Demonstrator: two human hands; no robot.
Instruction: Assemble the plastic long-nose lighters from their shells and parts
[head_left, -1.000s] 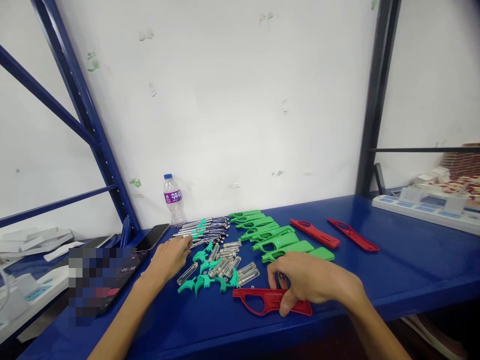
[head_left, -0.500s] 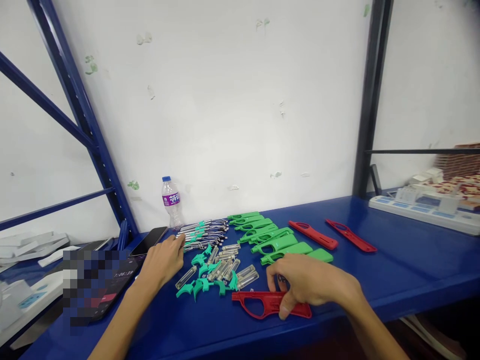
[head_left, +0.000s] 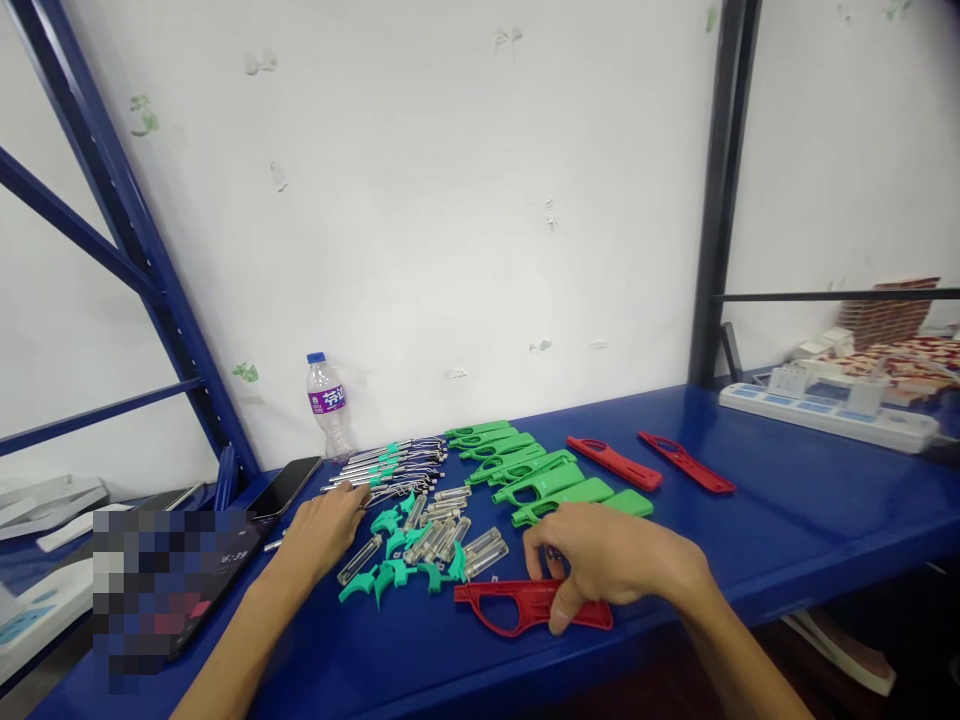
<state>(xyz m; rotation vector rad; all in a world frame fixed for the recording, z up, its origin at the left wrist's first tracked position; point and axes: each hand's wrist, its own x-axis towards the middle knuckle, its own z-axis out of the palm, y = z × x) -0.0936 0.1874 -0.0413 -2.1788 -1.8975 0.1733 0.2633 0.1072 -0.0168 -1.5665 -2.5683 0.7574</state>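
Observation:
My right hand (head_left: 611,560) grips a red lighter shell half (head_left: 517,603) near the table's front edge, its thumb on the near side and fingers along the far side. The shell's hollow inside faces up, and its trigger loop points left. My left hand (head_left: 326,530) reaches to the nearest of several metal lighter rods (head_left: 390,465) with wires and teal clips. Its fingertips are closed on a rod, mostly covered by the hand; a silver tip shows left of the wrist. Between the hands lie teal triggers (head_left: 394,573) and clear fuel tanks (head_left: 435,540).
Several green lighter shells (head_left: 555,495) lie in a row behind my right hand. Two more red shells (head_left: 615,462) are further right. A bottle (head_left: 328,405) stands by the wall, with phones (head_left: 285,487) at the left. A power strip (head_left: 825,417) lies at the right.
The view has shifted slightly, so everything sits a little further left. My left hand has moved slightly nearer along the rods; my right hand stays on the red shell.

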